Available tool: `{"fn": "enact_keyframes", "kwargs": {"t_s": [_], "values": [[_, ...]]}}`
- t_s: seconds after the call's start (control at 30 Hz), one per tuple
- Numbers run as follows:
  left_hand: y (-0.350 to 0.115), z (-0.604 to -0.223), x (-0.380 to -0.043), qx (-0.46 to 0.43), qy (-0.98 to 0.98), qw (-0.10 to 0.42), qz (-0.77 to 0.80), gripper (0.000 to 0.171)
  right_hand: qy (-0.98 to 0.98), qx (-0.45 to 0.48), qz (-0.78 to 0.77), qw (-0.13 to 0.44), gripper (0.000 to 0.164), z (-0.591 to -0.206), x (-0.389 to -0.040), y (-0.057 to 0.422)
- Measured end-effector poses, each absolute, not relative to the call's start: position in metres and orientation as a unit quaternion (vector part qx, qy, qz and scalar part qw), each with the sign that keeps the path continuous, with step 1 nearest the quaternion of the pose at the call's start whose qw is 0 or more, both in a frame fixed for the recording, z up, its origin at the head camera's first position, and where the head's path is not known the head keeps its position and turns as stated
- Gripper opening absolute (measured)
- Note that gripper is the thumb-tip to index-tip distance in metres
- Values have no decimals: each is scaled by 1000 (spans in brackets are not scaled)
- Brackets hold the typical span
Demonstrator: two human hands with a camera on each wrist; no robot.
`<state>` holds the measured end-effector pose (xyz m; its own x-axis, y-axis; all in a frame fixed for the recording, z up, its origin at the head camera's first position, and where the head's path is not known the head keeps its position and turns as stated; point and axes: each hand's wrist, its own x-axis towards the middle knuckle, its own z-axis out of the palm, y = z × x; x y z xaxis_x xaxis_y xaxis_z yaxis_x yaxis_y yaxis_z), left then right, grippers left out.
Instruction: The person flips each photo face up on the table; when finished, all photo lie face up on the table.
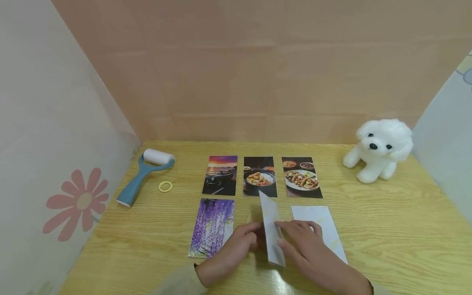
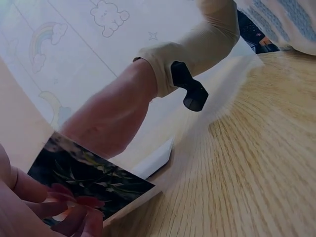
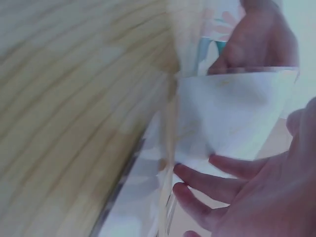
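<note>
A picture card [image 1: 271,229] stands on its long edge, tilted, between the two hands. Its white back faces right; its other face, in the left wrist view, is a dark print [image 2: 113,180] with a red flower. My left hand [image 1: 232,252] has bent, bunched fingertips against that printed face; I cannot tell whether they pinch the card. On the white side, my right hand [image 1: 311,252] touches the back with spread, fairly straight fingertips [image 3: 217,160]. Beneath and beyond the right hand lies another card [image 1: 330,229], white side up. A purple blossom card [image 1: 213,225] lies by the left hand.
Behind is a row of face-up cards: a sunset car [image 1: 220,176], a rice bowl [image 1: 260,178] and tacos [image 1: 303,178]. At left lie a blue-handled lint roller [image 1: 138,180] and a yellow ring [image 1: 165,187]. A white plush dog [image 1: 380,147] sits back right.
</note>
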<state>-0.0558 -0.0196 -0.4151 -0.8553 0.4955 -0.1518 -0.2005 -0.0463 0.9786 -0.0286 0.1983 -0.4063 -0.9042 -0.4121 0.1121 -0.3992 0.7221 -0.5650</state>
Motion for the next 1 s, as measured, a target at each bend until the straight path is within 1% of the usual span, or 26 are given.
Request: {"fn": "enact_keyframes", "kwargs": {"t_s": [0.17,0.27,0.43,0.53,0.6,0.8,0.9,1.0], "values": [[-16,-417,-55,115,655,249,704,57,911,-169,-369,77,43,-397,-30,191],[-15,-416,-54,104,662,254,697,58,904,-151,-387,104,45,-393,-31,190],[-17,-414,-54,108,684,256,674,54,884,-152,-424,129,49,-389,-35,192],[-20,-412,-54,119,710,255,646,53,860,-161,-463,145,48,-386,-37,196],[-21,-411,-54,126,731,250,623,53,844,-148,-492,154,48,-384,-37,198],[-25,-406,-53,121,758,237,595,54,820,-104,-547,134,46,-384,-33,202],[-26,-404,-54,110,746,231,615,51,812,-102,-562,124,43,-384,-32,201],[-27,-404,-55,94,721,229,647,49,808,-97,-572,103,40,-384,-30,200]]}}
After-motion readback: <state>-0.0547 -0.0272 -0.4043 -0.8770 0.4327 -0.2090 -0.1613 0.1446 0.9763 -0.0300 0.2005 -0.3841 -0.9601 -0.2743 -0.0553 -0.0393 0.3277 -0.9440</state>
